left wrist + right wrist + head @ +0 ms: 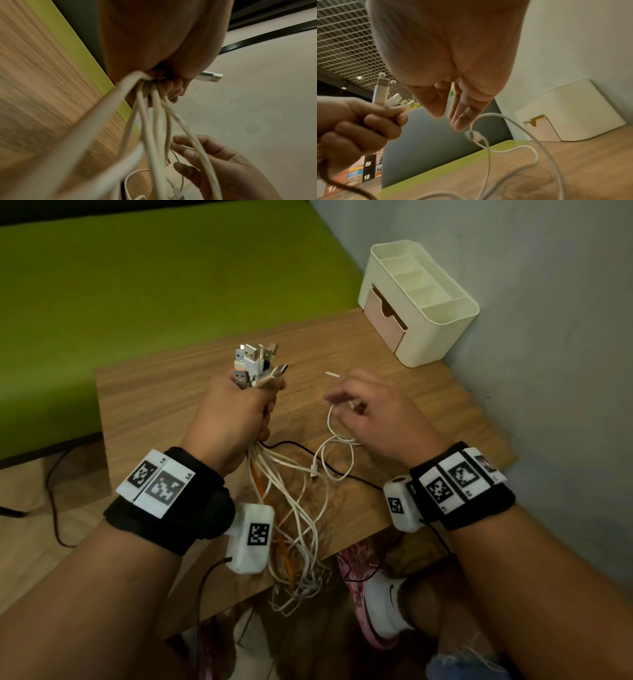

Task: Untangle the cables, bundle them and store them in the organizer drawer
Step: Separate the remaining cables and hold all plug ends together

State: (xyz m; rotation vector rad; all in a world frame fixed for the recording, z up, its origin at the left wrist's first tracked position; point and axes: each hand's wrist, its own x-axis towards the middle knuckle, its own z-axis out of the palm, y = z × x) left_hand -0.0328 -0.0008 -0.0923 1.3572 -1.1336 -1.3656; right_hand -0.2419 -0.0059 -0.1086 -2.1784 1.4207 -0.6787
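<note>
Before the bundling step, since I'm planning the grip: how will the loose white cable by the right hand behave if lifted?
The white cable probably flops: it lies in slack loops on the table. It looks thin, so likely light. Its plug end may swing or snag the bundle hanging from the left hand.

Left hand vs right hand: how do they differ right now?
The left hand is a raised fist gripping the cable bundle, plugs sticking out above it; the right hand has its fingers nearly straight, gripping nothing. A loose white cable loops below the right hand; whether they touch is unclear. Both hover over the wooden table and wear black wristbands.
</note>
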